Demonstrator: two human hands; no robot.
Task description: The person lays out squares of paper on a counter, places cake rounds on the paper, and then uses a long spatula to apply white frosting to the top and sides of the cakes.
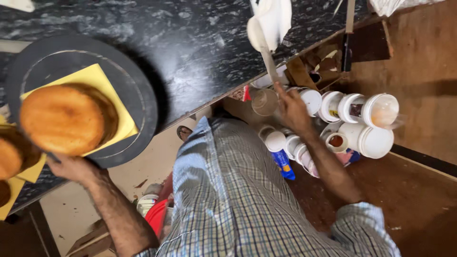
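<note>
Your left hand (71,167) grips the black turntable (143,102) rim under the cake (63,119), your right hand (291,108) clamps a palette knife (264,45); a jerk could slide the cake off.

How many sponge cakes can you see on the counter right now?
3. One full round cake sits on the yellow board on the black turntable; a second is cut off at the left edge; a third just peeks below it. More may lie out of frame.
</note>
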